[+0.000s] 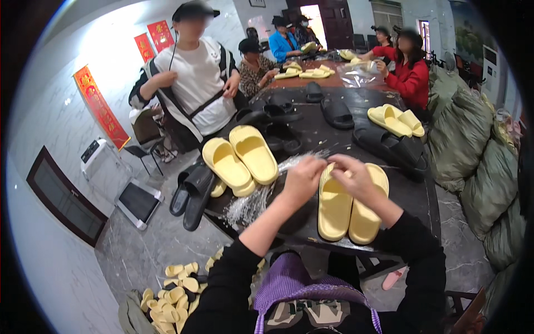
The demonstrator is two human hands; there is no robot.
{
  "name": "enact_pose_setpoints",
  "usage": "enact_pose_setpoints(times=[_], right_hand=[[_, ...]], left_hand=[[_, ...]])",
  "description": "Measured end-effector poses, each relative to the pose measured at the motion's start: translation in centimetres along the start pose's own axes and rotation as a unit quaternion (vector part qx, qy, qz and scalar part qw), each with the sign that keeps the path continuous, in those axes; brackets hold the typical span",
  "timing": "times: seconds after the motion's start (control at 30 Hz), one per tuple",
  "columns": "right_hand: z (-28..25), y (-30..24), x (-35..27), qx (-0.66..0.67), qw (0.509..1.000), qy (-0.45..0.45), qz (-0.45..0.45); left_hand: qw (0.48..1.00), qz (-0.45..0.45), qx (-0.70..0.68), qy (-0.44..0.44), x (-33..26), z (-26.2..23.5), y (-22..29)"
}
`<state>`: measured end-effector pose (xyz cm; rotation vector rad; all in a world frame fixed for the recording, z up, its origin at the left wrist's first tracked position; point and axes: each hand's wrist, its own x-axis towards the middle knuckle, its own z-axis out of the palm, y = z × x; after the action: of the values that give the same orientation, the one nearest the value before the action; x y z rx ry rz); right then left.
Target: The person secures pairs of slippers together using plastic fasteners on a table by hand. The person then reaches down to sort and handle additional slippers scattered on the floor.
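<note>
A pair of yellow slippers (347, 214) lies side by side on the dark table (414, 192) right in front of me. My left hand (303, 179) and my right hand (351, 175) meet over the far ends of this pair, fingers pinched together; what they pinch is too small to make out. A bundle of thin clear plastic ties (253, 200) lies just left of my left hand. Another yellow slipper pair (240, 157) rests to the left, soles up.
Black slippers (192, 192) hang over the table's left edge, more black pairs (389, 147) and yellow pairs (396, 119) lie farther along. A heap of yellow slippers (175, 292) sits on the floor at lower left. Several people stand or sit around the table. Green sacks (489, 183) pile up on the right.
</note>
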<state>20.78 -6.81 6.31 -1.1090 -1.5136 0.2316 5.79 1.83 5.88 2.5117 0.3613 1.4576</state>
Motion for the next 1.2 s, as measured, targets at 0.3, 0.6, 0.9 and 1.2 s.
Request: enact_pose_setpoints(times=[0.3, 0.6, 0.9, 1.2], right_hand=[[1.8, -1.1, 0.5, -0.044, 0.998, -0.018, -0.037], [-0.6, -2.7, 1.4, 0.277, 0.957, 0.020, 0.083], [-2.5, -1.8, 0.4, 0.455, 0.874, 0.017, 0.169], [-2.4, -0.7, 1.3, 0.434, 0.884, 0.067, 0.161]], left_hand=[[0.999, -0.043, -0.022, -0.018, -1.5, -1.4, 0.8], [0.991, -0.117, 0.034, -0.054, -5.1, -2.5, -3.8], [0.980, -0.093, 0.086, -0.156, -6.5, -2.5, -6.3], [0.975, -0.037, 0.069, -0.206, -7.5, -4.5, -6.4]])
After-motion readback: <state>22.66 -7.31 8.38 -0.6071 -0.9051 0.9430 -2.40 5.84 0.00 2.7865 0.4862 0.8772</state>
